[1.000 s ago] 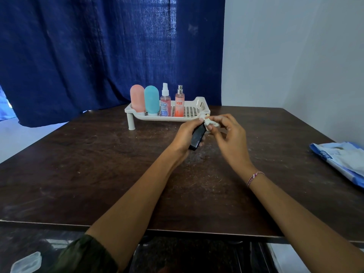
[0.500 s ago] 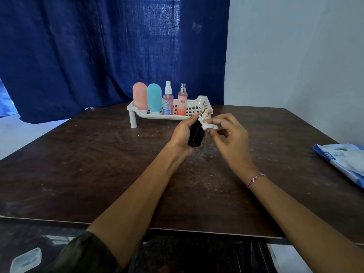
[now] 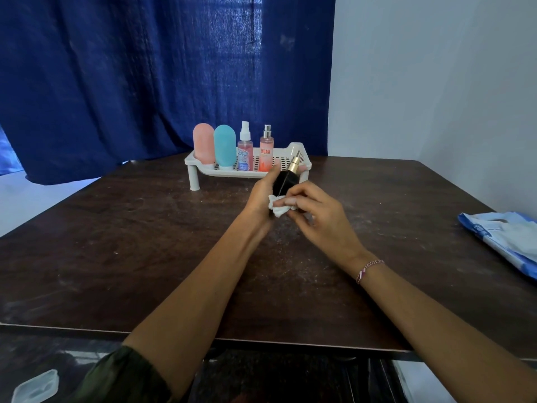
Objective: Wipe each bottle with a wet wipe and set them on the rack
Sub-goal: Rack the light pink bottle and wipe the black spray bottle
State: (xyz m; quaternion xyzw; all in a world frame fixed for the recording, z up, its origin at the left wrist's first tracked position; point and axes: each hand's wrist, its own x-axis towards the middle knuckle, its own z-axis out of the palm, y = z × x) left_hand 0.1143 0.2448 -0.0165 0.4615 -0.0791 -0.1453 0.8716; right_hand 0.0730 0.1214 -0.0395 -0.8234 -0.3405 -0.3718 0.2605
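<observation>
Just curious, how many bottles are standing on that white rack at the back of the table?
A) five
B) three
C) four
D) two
C: four stand on the white rack: a pink bottle, a teal bottle, a white-capped spray bottle and a silver-capped spray bottle; the black bottle is gripped by the left hand while the right hand presses a wet wipe to it.

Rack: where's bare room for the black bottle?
Free: rack right end, perforated floor between orange spray bottle and right wall; the held black bottle partly hides it. Crowded: left part, where pink bottle, teal bottle and pink spray bottle stand in a row.
</observation>
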